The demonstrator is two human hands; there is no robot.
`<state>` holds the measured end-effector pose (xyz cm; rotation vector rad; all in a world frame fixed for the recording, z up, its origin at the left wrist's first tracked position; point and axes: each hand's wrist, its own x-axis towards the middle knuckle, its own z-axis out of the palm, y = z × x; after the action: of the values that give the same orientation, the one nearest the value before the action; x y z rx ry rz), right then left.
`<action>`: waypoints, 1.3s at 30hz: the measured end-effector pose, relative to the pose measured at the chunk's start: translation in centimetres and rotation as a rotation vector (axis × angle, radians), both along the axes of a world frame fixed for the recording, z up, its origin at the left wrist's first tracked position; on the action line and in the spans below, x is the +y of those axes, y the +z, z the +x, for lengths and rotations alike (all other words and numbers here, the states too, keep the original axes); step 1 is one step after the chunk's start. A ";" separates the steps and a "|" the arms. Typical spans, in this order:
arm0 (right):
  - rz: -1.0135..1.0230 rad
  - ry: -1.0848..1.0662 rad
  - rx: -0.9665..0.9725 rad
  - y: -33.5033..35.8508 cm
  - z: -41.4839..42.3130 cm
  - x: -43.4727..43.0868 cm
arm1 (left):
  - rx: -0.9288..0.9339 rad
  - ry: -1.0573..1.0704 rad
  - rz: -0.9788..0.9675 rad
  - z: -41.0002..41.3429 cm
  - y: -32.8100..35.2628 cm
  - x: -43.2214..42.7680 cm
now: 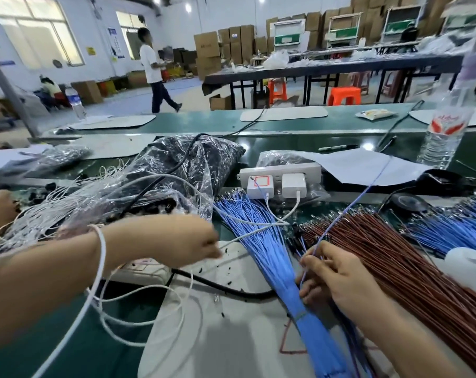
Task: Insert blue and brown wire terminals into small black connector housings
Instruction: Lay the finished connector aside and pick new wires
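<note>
Blue wire is pinched in my right hand, its length running far and right. Loose black housings lie on the table left of it, at my left hand's curled fingertips. I cannot tell whether that hand grips one.

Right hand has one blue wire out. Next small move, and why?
Probably: left hand pinches one small black connector housing off the white sheet by its fingers and brings it to the wire. The right hand holds a single thin blue wire clear of the tied blue wire bundle; whether the left holds a housing yet is blurred.
</note>
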<state>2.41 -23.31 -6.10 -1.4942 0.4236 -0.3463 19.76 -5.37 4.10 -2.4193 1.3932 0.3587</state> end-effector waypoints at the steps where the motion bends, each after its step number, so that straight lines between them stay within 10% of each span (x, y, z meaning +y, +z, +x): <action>1: 0.105 0.012 -0.006 0.1 0.2 0.7 | 0.127 -0.047 -0.114 -1.3 0.0 -0.8; 6: 0.518 0.172 -0.045 0.4 0.6 3.4 | 0.706 0.112 -1.054 -4.9 -3.1 -6.5; 10: 0.297 -0.070 -0.319 1.8 -0.1 1.6 | 1.153 0.301 -1.443 -6.8 -6.6 -8.7; 15: 0.200 -0.394 -0.505 2.6 -1.2 -2.2 | 1.134 0.161 -1.375 -6.7 -9.8 -8.3; 39: -0.337 -0.506 -0.402 1.8 -1.0 -0.8 | 0.709 0.111 -1.363 -6.9 -10.0 -8.6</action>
<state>1.43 -24.11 -4.31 -1.5776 0.4283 -1.1437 12.91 -14.00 -5.88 -3.6663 2.3148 0.3661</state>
